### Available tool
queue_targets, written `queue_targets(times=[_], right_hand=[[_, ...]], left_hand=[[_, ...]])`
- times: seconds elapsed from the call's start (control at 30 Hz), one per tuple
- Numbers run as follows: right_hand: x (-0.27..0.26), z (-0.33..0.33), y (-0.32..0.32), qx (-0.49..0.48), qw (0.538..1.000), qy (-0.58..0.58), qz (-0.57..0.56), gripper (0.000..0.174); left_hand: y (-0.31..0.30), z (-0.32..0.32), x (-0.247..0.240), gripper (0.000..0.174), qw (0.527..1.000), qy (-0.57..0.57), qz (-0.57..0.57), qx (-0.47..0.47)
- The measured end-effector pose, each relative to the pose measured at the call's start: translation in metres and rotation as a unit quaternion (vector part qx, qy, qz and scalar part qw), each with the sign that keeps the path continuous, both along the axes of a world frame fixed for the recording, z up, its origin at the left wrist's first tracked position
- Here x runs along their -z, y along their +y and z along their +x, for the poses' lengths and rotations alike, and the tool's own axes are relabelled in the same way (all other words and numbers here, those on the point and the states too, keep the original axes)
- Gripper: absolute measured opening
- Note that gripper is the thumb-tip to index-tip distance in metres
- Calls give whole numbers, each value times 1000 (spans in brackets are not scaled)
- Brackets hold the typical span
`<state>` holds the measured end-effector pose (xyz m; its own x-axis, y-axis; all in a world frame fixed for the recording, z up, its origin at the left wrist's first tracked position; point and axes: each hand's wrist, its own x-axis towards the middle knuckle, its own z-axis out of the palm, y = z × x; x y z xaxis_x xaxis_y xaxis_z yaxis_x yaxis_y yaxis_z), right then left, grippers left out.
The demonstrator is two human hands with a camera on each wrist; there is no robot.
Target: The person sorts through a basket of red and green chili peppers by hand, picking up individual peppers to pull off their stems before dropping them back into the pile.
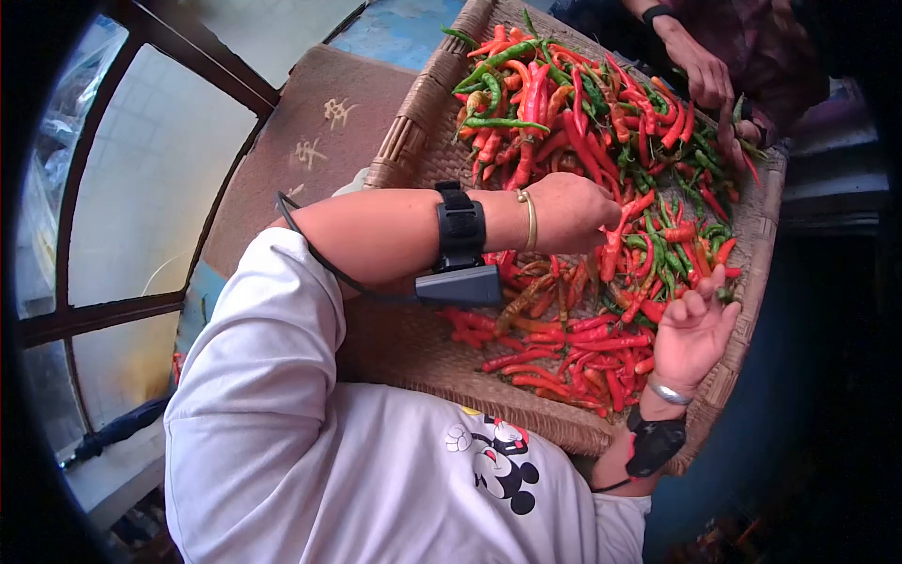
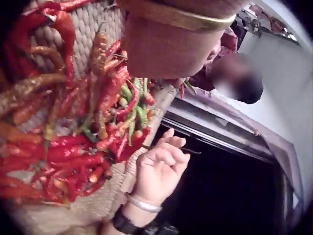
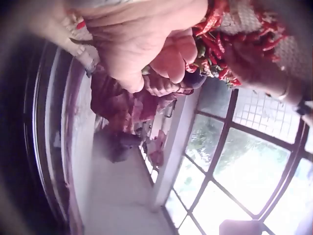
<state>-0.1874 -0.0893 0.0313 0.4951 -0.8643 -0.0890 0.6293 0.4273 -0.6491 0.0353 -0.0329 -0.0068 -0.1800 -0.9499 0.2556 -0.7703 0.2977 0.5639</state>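
Note:
Red, orange and green chili peppers [image 1: 601,352] lie heaped on a woven tray [image 1: 411,141]. My left hand [image 1: 573,209], with a gold bracelet, reaches across the tray, palm down. Its curled fingertips pinch a red chili pepper [image 1: 611,256] at the middle of the heap. Over the tray's right edge, my right hand [image 1: 691,340] is turned palm up with fingers bent. Between its thumb and fingers is a small green chili pepper [image 1: 723,294], mostly hidden; a thin dark stem [image 2: 194,151] sticks out past the fingers in the left wrist view.
Across the tray another person's hand [image 1: 703,73] hangs over the far corner, with chili peppers by their other hand. A brown mat [image 1: 282,141] lies beyond the tray's left rim [image 1: 442,70]. Framed windows [image 1: 155,179] stand at the left.

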Motion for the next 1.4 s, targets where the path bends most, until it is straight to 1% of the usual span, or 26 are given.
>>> queue_targets(times=[0.03, 0.1, 0.13, 0.17, 0.23, 0.27, 0.37, 0.43, 0.5, 0.53, 0.63, 0.67, 0.73, 0.77, 0.83, 0.87, 0.97, 1.03, 1.1, 1.13, 1.17, 1.23, 1.27, 1.3, 1.37, 1.4], right_hand=[[4, -4, -1, 3, 1000, 2, 1, 43], [9, -4, -2, -25, 996, 65, 63, 41], [14, -2, 2, -48, 990, 100, 87, 37], [16, 4, 6, -64, 986, 120, 92, 35], [19, 7, 9, -90, 983, 137, 84, 31], [16, 10, 11, -93, 983, 135, 84, 31], [9, 15, 18, -86, 977, 194, 20, 27], [9, 17, 20, -96, 963, 252, -9, 25], [11, 17, 22, -106, 958, 263, -44, 24], [12, 18, 23, -115, 952, 278, -64, 23], [10, 15, 25, -125, 934, 313, -115, 23], [9, 17, 28, -103, 915, 359, -152, 23], [4, 27, 34, -58, 866, 448, -213, 22], [6, 27, 33, -58, 867, 447, -214, 22], [13, 23, 31, -50, 829, 484, -276, 20], [12, 20, 31, -76, 840, 474, -254, 19], [9, 27, 37, -77, 837, 472, -267, 20], [10, 29, 38, -77, 758, 531, -370, 23], [14, 29, 38, -104, 677, 571, -453, 24], [13, 30, 39, -128, 657, 592, -448, 21], [13, 31, 40, -131, 656, 598, -442, 14], [10, 30, 40, -147, 594, 630, -478, 9], [10, 30, 38, -146, 595, 629, -479, 9], [11, 27, 37, -151, 623, 627, -442, 9], [3, 27, 34, -146, 681, 614, -371, 14], [6, 21, 28, -133, 705, 607, -342, 14]], left_hand=[[-2, -3, 6, 23, 1000, 2, 1, 3], [-8, -5, 14, 29, 992, -116, 14, 48], [-8, -6, 13, 35, 986, -158, -12, 60], [-10, -7, 17, 35, 985, -160, -11, 58], [-16, -11, 27, 38, 955, -183, -205, 109], [-16, -13, 32, 31, 940, -226, -236, 99], [-17, -15, 38, 23, 916, -296, -248, 108], [-17, -18, 31, 17, 923, -284, -231, 122], [-12, -19, 33, 15, 951, -254, -67, 164], [-6, -17, 25, 13, 951, -246, -37, 181], [3, -26, 7, 12, 972, -146, 102, 152], [4, -28, 2, 12, 972, -144, 100, 154], [5, -25, -5, 16, 981, -115, 117, 106], [6, -24, -7, 16, 981, -116, 117, 106], [5, -21, -9, 20, 980, -107, 149, 81], [4, -22, -10, 20, 980, -103, 149, 85], [5, -19, -14, 22, 979, -112, 163, 37], [7, -16, -14, 23, 991, -82, 94, 56], [9, -15, -16, 24, 991, -60, 89, 80], [9, -15, -17, 26, 990, -38, 86, 101], [7, -14, -15, 26, 991, -38, 82, 100], [7, -12, -12, 29, 979, 117, 36, 164], [7, -12, -11, 32, 983, 127, 23, 134], [4, -10, -11, 32, 983, 126, 24, 134], [-6, 2, -9, 34, 988, 141, 19, -66], [-11, 10, -9, 29, 993, 40, 54, -101]])
